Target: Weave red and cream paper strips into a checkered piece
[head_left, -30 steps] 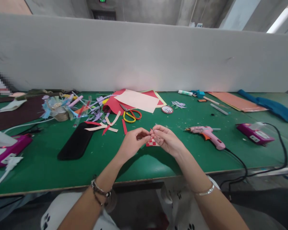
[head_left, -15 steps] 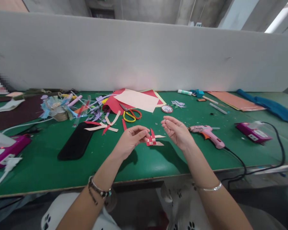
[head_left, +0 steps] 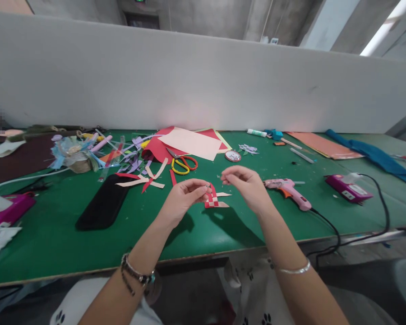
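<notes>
Between the thumb and forefinger of my left hand [head_left: 189, 197] is a small woven paper piece [head_left: 212, 201] of red and pale pink strips, with pointed ends to the right. A tiny pale dot shows at these fingertips; I cannot tell what it is. My right hand [head_left: 245, 183] hovers to the right of the piece, apart from it, thumb and fingers pinched together. Whatever is between them is too small to make out. A round dish [head_left: 232, 155] of small black-and-white bits, like googly eyes, stands beyond my hands.
Left of my hands lie a black phone [head_left: 103, 203], loose paper strips [head_left: 152, 178] and scissors [head_left: 181, 164]. Paper sheets [head_left: 191, 142] are behind them. To the right are a pink glue gun [head_left: 291, 192] with its cord and a purple power strip [head_left: 348, 187].
My right fingers have tipped downward and pinch closer together, a little nearer the left hand. The woven piece in my left hand has tilted slightly. The whole view has shifted a little.
</notes>
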A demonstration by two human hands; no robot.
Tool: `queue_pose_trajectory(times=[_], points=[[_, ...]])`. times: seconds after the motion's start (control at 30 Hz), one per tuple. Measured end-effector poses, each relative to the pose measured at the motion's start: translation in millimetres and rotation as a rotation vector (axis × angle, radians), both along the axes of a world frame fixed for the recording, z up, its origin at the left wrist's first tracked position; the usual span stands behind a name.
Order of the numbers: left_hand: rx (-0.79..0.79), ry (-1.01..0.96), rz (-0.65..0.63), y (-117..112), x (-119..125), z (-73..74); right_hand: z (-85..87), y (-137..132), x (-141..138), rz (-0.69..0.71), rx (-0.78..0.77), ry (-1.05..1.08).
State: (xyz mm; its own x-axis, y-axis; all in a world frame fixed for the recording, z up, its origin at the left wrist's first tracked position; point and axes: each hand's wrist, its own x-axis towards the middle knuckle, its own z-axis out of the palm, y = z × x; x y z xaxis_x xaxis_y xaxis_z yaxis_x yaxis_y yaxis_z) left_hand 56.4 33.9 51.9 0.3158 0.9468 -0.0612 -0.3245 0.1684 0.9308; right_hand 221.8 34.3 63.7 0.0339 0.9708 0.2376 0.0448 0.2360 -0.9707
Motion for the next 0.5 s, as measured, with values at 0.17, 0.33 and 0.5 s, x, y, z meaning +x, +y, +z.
queue_pose_trajectory(times=[0.17,0.33,0.5], points=[[-0.062,-0.017,0.020,2.3,0.0,-2.7,1.5,-10.5,-16.6,-0.009,0.265,-0.441],[-0.107,-0.071,0.023,3.2,1.1,-6.5,-3.0,-12.7,-22.1,-0.049,0.636,-0.755],[-0.143,-0.079,0.005,3.2,0.2,-6.4,-7.4,-14.0,-22.1,-0.147,0.872,-0.953]])
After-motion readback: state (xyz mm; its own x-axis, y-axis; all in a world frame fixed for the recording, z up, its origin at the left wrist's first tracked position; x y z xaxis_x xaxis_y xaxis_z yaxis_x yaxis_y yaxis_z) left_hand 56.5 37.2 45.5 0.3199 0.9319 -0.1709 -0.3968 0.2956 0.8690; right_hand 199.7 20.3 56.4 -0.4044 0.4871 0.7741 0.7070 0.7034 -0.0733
